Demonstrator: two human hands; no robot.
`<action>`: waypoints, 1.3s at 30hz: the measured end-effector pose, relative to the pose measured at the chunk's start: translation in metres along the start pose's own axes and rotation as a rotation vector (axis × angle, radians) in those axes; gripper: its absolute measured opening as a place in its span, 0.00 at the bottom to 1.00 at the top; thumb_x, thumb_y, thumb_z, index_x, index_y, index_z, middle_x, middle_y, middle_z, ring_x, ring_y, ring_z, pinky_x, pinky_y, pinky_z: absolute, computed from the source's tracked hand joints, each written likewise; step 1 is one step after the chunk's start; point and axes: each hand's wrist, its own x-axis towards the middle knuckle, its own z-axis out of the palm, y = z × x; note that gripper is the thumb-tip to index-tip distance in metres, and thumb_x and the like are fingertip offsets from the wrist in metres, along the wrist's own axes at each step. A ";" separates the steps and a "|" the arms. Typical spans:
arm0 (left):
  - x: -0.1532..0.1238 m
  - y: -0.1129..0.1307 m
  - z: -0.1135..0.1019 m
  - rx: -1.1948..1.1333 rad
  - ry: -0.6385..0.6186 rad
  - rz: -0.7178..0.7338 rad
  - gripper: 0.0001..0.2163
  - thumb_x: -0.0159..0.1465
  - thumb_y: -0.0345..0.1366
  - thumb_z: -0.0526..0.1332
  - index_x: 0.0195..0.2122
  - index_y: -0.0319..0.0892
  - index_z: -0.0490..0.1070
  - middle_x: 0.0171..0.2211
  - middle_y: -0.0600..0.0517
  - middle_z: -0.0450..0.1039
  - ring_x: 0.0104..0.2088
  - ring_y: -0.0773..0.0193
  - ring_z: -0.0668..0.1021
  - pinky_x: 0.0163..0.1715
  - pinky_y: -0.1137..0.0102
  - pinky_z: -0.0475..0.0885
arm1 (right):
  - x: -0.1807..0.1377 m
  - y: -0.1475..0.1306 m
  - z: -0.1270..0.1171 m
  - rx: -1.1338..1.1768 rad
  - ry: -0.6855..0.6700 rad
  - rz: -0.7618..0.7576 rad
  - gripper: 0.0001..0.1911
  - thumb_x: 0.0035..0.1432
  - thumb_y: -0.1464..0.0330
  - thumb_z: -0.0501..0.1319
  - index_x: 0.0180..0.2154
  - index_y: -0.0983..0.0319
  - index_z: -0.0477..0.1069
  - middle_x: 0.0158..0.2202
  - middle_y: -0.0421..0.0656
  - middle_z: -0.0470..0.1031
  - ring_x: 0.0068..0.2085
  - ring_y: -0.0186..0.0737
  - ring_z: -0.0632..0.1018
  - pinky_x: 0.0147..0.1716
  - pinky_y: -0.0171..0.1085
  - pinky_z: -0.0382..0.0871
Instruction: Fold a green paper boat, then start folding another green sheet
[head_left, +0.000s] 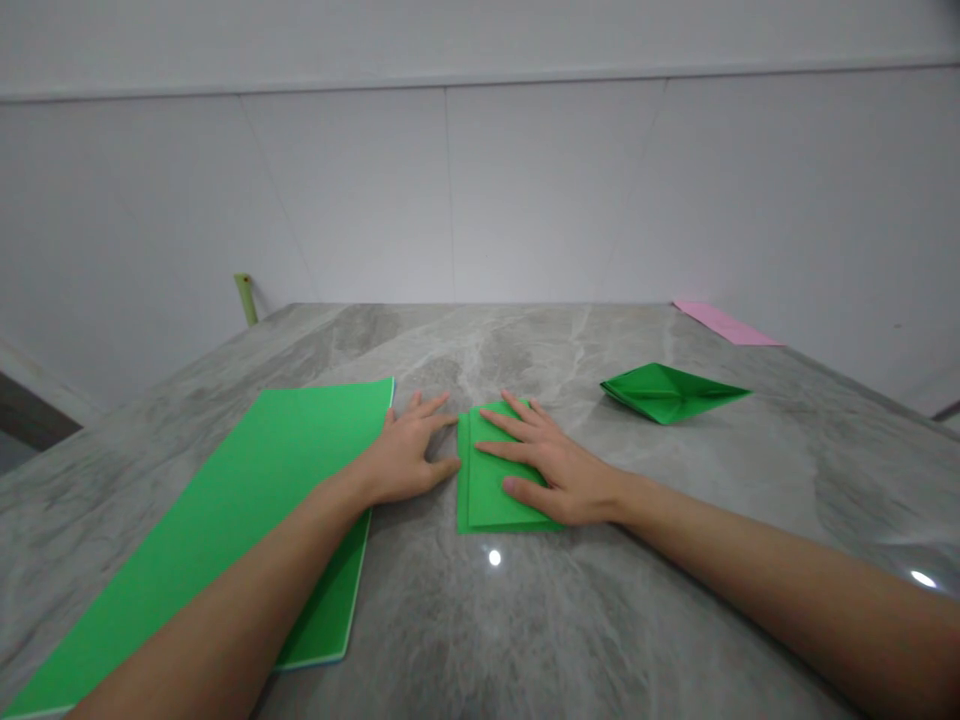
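Note:
A folded green sheet of paper lies flat in the middle of the table, its layers slightly offset along the left edge. My right hand rests on it, fingers spread and pressing from above. Beside its left edge is my left hand, fingers apart, with the thumb and forefinger tips at or very near the paper. Under my left forearm lies a stack of large green paper. Part of the folded sheet is hidden beneath my right hand.
A folded green paper boat shape sits to the right on the grey marbled table. Pink paper lies at the far right edge. A yellow-green strip-like object shows at the far left, near the white wall.

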 end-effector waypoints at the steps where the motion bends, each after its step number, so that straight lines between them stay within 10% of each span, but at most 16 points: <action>1: 0.000 0.000 0.000 0.011 -0.014 -0.012 0.28 0.57 0.42 0.63 0.60 0.43 0.67 0.69 0.41 0.48 0.68 0.33 0.45 0.60 0.33 0.40 | 0.000 0.000 0.000 -0.004 -0.010 0.004 0.28 0.64 0.57 0.56 0.62 0.59 0.64 0.69 0.52 0.52 0.69 0.64 0.43 0.61 0.70 0.38; 27: -0.007 0.007 -0.011 0.200 -0.276 -0.006 0.41 0.57 0.49 0.61 0.69 0.43 0.47 0.71 0.44 0.31 0.68 0.39 0.34 0.59 0.33 0.33 | 0.002 -0.009 -0.010 -0.005 -0.120 0.036 0.30 0.60 0.57 0.59 0.62 0.59 0.64 0.67 0.49 0.57 0.68 0.65 0.51 0.60 0.72 0.35; 39: -0.008 0.008 -0.005 0.158 -0.267 -0.008 0.48 0.56 0.47 0.60 0.70 0.37 0.31 0.71 0.41 0.41 0.69 0.43 0.32 0.60 0.36 0.29 | 0.001 -0.007 -0.012 -0.008 -0.073 0.008 0.29 0.56 0.59 0.61 0.59 0.58 0.68 0.64 0.49 0.63 0.64 0.60 0.62 0.61 0.69 0.40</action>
